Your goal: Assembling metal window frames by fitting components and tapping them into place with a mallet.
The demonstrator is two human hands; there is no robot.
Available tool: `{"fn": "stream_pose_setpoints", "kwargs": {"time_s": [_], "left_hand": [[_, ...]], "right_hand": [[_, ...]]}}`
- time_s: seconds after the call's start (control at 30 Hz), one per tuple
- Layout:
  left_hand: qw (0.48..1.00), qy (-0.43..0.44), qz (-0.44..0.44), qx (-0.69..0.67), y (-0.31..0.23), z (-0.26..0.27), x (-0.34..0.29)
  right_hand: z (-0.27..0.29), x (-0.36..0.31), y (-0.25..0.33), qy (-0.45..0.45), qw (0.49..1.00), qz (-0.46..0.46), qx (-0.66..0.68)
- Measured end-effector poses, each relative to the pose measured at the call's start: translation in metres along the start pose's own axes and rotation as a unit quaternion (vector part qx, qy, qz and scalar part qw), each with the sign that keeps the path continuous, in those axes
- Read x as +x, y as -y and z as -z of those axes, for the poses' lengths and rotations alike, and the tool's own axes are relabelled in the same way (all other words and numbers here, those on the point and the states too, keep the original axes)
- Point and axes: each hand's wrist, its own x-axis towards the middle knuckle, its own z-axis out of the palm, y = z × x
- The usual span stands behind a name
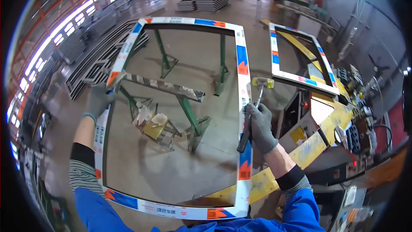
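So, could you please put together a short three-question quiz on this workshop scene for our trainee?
1. True or false: the right hand holds a mallet with a yellow head.
2. What does the left hand grip?
A. a second, smaller frame
B. the left side of the large white window frame
C. a green trestle leg
3. Fill in: the smaller window frame lies to the person's ____, on the yellow machine.

Key: 1 true; 2 B; 3 right.
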Motion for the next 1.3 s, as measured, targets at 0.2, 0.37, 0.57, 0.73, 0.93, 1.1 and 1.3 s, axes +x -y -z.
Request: {"fn": "stream_pose_setpoints", "kwargs": {"time_s": [0.2, 0.37, 0.57, 0.73, 0.93, 1.1, 1.3], "left_hand": [[0.983, -0.087, -0.123, 0.108, 0.046, 0.102, 0.085], [0.983, -0.093, -0.128, 0.097, 0.002, 0.128, 0.118], [0.931, -0.164, -0.322, 0.059, -0.079, 0.097, 0.124], [0.883, -0.039, -0.466, -0.049, -0.197, 0.033, 0.116], [0.789, 0.010, -0.614, -0.026, -0.357, -0.104, 0.115], [0.755, 0.090, -0.648, -0.041, -0.422, -0.187, 0.123], [0.715, 0.118, -0.677, -0.125, -0.456, -0.296, 0.132]], "right_hand": [[-0.060, -0.118, 0.000, 0.024, 0.996, 0.080, 0.029], [-0.086, -0.225, -0.045, 0.023, 0.993, 0.055, 0.102], [-0.107, -0.353, -0.095, -0.044, 0.978, -0.043, 0.201], [-0.120, -0.423, -0.120, -0.112, 0.971, -0.088, 0.194], [-0.154, -0.420, -0.159, -0.195, 0.948, -0.095, 0.235], [-0.212, -0.367, -0.146, -0.263, 0.915, -0.179, 0.247], [-0.248, -0.307, -0.157, -0.267, 0.882, -0.259, 0.288]]}}
